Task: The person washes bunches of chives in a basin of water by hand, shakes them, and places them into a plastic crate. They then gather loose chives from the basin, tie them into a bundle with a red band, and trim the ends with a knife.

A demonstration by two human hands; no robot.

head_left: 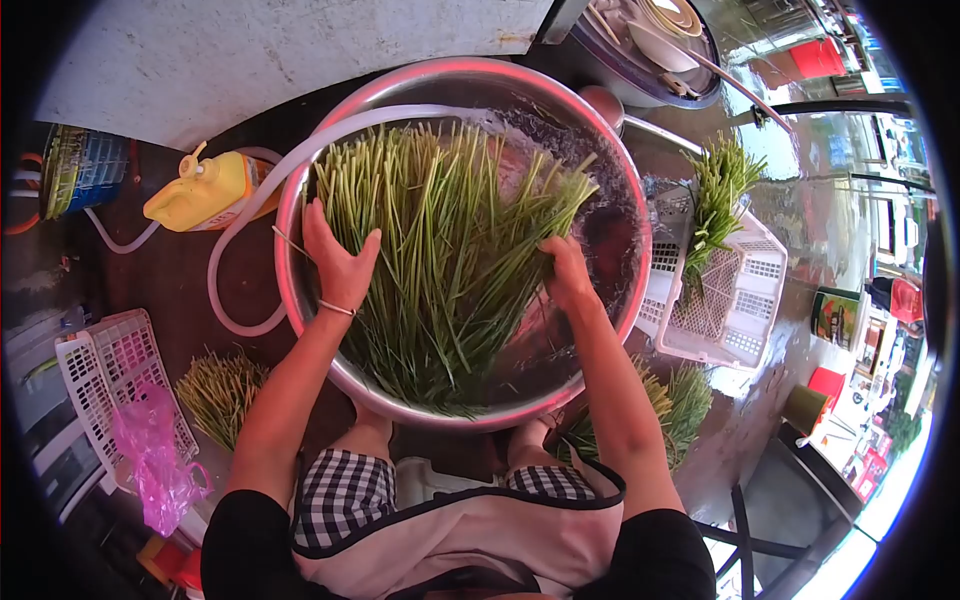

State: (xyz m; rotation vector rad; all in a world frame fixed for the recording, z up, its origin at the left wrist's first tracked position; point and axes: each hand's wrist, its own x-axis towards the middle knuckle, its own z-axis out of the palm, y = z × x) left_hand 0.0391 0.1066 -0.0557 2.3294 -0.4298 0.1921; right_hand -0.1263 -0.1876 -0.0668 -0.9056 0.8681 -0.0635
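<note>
A big round metal basin (352, 385) holds water and a broad mass of long, thin green stalks (440, 240) that look like chives, their pale cut ends at the far side. My left hand (340, 262) lies against the left edge of the stalks, thumb spread well away from the fingers. At the right edge, my right hand (567, 270) is closed round the outer stalks, thumb on top. A pale hose (285, 170) runs over the basin's far-left rim, and the water churns near its end.
Right of the basin, a white plastic basket (740, 300) carries a green bunch (720, 190). More bunches lie on the floor by my legs. To the left are a yellow jug (205, 195), a white crate (125, 360) and a pink plastic bag (155, 450). A tub of dishes (650, 90) stands behind.
</note>
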